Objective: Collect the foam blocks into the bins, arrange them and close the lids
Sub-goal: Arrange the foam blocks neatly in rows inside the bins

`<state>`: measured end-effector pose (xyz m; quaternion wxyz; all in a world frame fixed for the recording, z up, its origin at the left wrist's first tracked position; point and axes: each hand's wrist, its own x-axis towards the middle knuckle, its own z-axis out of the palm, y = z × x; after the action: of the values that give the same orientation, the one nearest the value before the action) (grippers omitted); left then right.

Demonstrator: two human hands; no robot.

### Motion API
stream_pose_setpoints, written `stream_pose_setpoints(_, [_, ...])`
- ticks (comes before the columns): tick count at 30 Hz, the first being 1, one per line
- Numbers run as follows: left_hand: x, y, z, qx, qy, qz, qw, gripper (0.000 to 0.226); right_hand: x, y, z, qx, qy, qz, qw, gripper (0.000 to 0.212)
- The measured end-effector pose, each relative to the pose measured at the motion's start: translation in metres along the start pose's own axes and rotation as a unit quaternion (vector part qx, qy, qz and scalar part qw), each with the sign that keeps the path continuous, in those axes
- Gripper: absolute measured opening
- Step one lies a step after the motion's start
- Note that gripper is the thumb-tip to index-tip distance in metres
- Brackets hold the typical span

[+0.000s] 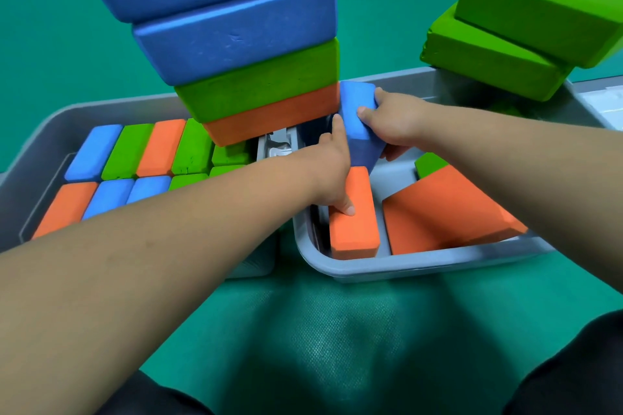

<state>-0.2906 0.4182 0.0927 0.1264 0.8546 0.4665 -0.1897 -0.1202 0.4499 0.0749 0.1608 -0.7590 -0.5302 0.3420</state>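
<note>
Left bin: grey, sitting on the green floor; holding two rows of foam blocks standing on edge, packed side by side, in blue, green and orange. Right end of both rows is lying hidden behind the stack and the left forearm.

Block stack: rising close to the camera at the left bin's right end; from the top, two dark blue blocks, one green, one orange at the base. What the base is resting on, cannot tell.

Left hand: reaching across into the right bin; index finger pointing up against the blue block's near left edge, thumb pressing down on the upright orange block. Fingers spread, not clenching anything.

Blue block: being held upright and slightly tilted over the right bin's far left corner, lower end just above the upright orange block.

Right hand: fingers wrapping the blue block from the right, thumb lying on its front face.

Right bin: grey, just beside the left bin; upright orange block standing along its left wall, a large flat orange block leaning to the right of it, a green block peeking out behind.

Green pair: two green blocks stacked askew, sitting over the right bin's far right corner.
</note>
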Motion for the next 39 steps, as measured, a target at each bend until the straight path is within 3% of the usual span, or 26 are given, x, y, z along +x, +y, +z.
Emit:
stream_pose_setpoints(6, [-0.001,0.002,-0.002,0.035,0.001,0.030,0.999,0.156,0.003,0.008,-0.010,-0.001,-0.061,-0.026,0.998,0.030])
stream_pose_setpoints(14, [-0.002,0.006,-0.012,0.098,-0.037,0.002,0.995,0.148,0.010,0.016,0.005,-0.033,-0.038,-0.057,0.997,0.066])
stream_pose_setpoints(17, [-0.001,0.004,-0.014,0.088,-0.034,-0.011,0.995,0.131,0.015,0.017,0.013,-0.018,-0.031,-0.058,0.998,0.078])
stream_pose_setpoints(23, [0.000,0.007,-0.016,0.160,-0.048,0.005,0.986,0.131,0.023,0.020,0.017,-0.038,-0.020,-0.058,0.997,0.081])
stream_pose_setpoints(28, [0.001,0.000,-0.009,0.155,-0.015,0.024,0.988,0.125,0.021,0.025,0.009,-0.119,0.034,-0.156,0.980,0.076])
stream_pose_setpoints(33, [0.005,-0.008,-0.005,0.131,0.016,0.052,0.990,0.129,0.012,0.030,0.000,-0.152,-0.019,-0.191,0.970,0.071])
stream_pose_setpoints(39, [0.013,-0.016,0.000,0.140,-0.002,0.061,0.988,0.145,0.017,0.023,0.000,-0.220,-0.021,-0.193,0.956,0.071])
